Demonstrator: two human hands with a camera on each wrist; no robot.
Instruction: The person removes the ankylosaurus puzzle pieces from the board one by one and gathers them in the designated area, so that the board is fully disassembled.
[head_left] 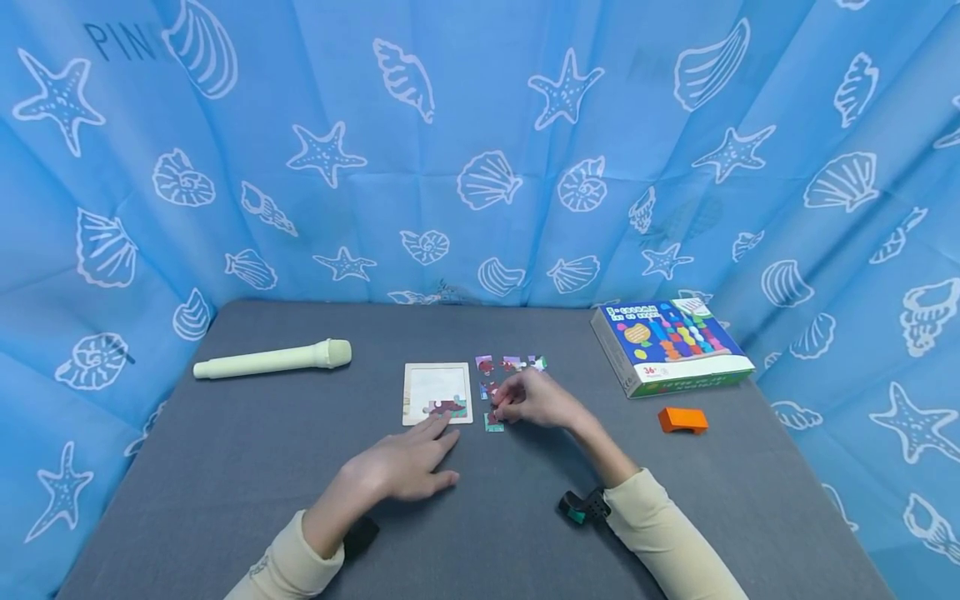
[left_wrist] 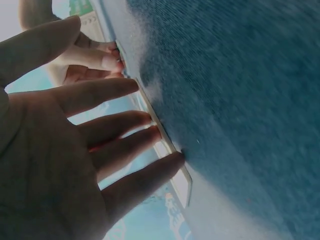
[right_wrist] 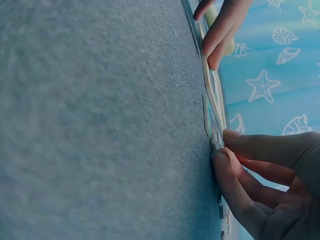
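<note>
A square wooden puzzle tray (head_left: 427, 379) lies mid-table, with joined puzzle pieces (head_left: 448, 407) in its lower right part. My left hand (head_left: 408, 462) has its fingers extended, and the fingertips rest at the tray's near edge; the left wrist view shows these fingers (left_wrist: 135, 150) spread along that edge. Right of the tray, my right hand (head_left: 536, 400) pinches a small puzzle piece between thumb and fingertips, mostly covered by them. Loose puzzle pieces (head_left: 493, 422) lie under and beside this hand, with more puzzle pieces (head_left: 512, 363) just behind it.
A pale green microphone-shaped object (head_left: 273, 361) lies at the left. At the right are a colourful toy box (head_left: 671, 346) and an orange arch block (head_left: 683, 420). A blue curtain (head_left: 480, 150) with shells and starfish hangs behind the grey tabletop (head_left: 510, 525).
</note>
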